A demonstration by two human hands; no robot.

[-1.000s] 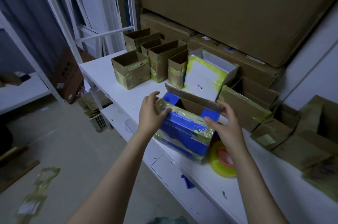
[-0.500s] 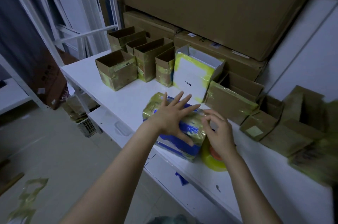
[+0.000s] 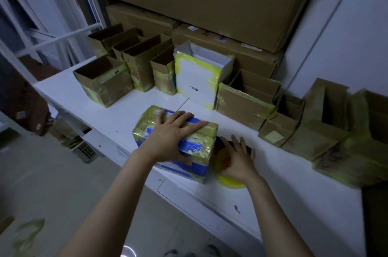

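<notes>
While the left hand (image 3: 172, 130) presses flat, fingers straight, on top of the blue tape-wrapped box (image 3: 197, 145) at the near edge of the white surface (image 3: 105, 109), the yellow tape roll (image 3: 230, 183) lies just right of the box, against its side. The right hand (image 3: 237, 162) is nearer, laid over the roll. Its fingers seem extended rather than gripping, though blur obscures the contact.
</notes>
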